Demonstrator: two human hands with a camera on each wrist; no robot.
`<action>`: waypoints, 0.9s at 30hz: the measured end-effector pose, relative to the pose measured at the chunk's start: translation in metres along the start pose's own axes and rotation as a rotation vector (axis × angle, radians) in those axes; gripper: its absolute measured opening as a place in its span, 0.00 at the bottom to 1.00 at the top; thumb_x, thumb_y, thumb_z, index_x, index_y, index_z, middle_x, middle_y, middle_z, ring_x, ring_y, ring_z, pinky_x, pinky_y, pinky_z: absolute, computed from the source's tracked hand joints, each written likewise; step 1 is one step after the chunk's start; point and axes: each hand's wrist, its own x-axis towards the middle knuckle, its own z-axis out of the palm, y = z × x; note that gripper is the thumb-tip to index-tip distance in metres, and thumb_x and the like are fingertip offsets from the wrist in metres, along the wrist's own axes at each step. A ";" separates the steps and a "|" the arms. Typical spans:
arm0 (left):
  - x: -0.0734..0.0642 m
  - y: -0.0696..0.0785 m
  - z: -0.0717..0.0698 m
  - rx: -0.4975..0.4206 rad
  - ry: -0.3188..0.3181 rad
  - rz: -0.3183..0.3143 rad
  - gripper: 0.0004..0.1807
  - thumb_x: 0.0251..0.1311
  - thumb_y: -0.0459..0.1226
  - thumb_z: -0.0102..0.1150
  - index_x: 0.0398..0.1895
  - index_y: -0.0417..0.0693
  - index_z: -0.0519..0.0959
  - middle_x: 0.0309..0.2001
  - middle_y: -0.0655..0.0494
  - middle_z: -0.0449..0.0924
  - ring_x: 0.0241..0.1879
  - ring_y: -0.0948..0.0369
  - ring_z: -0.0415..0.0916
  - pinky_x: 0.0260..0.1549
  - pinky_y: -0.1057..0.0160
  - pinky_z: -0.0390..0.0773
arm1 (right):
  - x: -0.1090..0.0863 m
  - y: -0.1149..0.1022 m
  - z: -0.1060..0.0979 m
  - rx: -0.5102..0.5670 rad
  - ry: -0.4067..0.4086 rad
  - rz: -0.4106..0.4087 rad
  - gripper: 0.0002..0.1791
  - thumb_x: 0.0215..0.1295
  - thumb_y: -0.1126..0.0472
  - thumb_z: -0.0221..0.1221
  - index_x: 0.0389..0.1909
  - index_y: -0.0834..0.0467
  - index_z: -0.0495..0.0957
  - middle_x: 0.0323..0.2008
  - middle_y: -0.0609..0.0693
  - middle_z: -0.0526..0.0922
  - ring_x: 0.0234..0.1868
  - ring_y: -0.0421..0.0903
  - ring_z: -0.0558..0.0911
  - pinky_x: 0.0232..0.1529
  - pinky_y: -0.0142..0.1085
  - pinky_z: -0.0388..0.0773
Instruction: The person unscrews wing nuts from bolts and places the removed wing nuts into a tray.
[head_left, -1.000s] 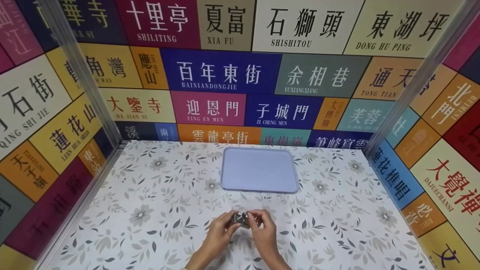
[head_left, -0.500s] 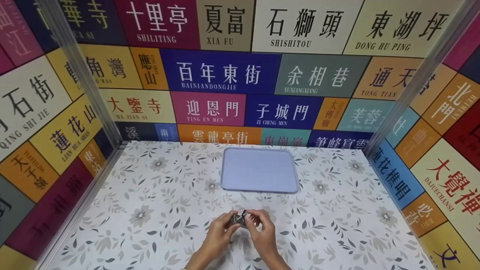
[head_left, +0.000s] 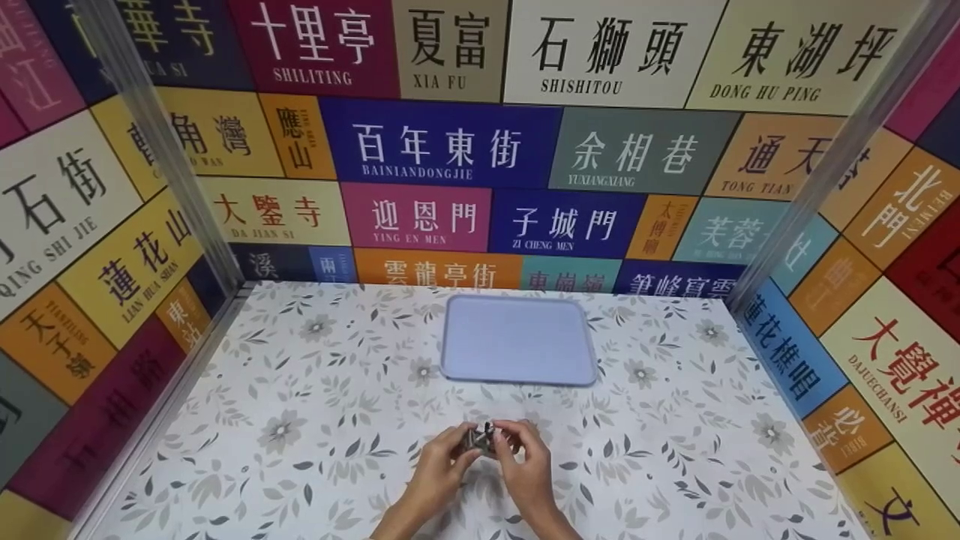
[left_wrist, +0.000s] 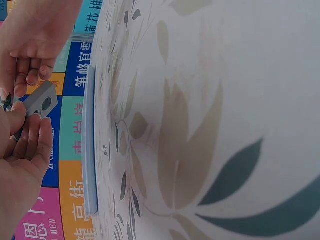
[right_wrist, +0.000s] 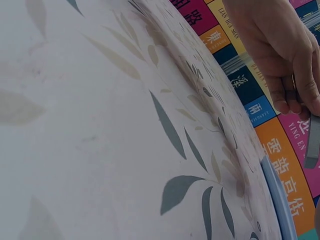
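Observation:
Both hands meet low in the middle of the head view, around a small grey metal block (head_left: 480, 441) with dark and shiny parts. My left hand (head_left: 441, 459) grips it from the left, thumb in front. In the left wrist view, the block (left_wrist: 42, 102) shows a flat face with a round dark hole beside the left fingers (left_wrist: 36, 137). My right hand (head_left: 527, 461) pinches a small dark piece (left_wrist: 7, 103) at the block's right side. Fingers hide much of the block; I cannot tell what kind of part it is. One end of the block (right_wrist: 312, 145) shows below the left hand (right_wrist: 282, 55) in the right wrist view.
A pale blue rectangular tray (head_left: 517, 341) lies farther back on the table, beyond the hands. A white leaf-and-flower cloth (head_left: 315, 405) covers the table. Walls of coloured Chinese signs (head_left: 442, 142) enclose it at the back and both sides.
My right fingertips shift slightly at the block, and the dark piece by them tilts up and then sits a little lower. The left hand and the tray stay in place.

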 end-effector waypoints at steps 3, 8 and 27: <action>0.000 0.000 0.000 -0.008 -0.002 -0.005 0.20 0.64 0.37 0.63 0.56 0.35 0.79 0.42 0.48 0.84 0.36 0.68 0.78 0.36 0.69 0.83 | -0.001 0.001 0.000 0.005 0.012 0.013 0.11 0.58 0.81 0.61 0.39 0.67 0.83 0.31 0.55 0.82 0.28 0.44 0.75 0.28 0.31 0.75; 0.000 0.001 -0.002 -0.012 -0.020 -0.043 0.20 0.65 0.38 0.62 0.57 0.38 0.79 0.45 0.48 0.84 0.38 0.67 0.79 0.38 0.69 0.83 | -0.002 0.002 0.001 0.017 0.037 0.055 0.07 0.60 0.78 0.62 0.38 0.68 0.83 0.31 0.56 0.81 0.28 0.45 0.75 0.28 0.30 0.75; -0.001 -0.001 -0.005 -0.020 -0.029 -0.056 0.23 0.65 0.38 0.63 0.58 0.32 0.77 0.40 0.50 0.83 0.33 0.71 0.74 0.34 0.70 0.80 | -0.001 -0.001 0.004 0.002 0.023 0.047 0.11 0.63 0.78 0.59 0.39 0.61 0.84 0.29 0.59 0.81 0.28 0.40 0.74 0.28 0.27 0.73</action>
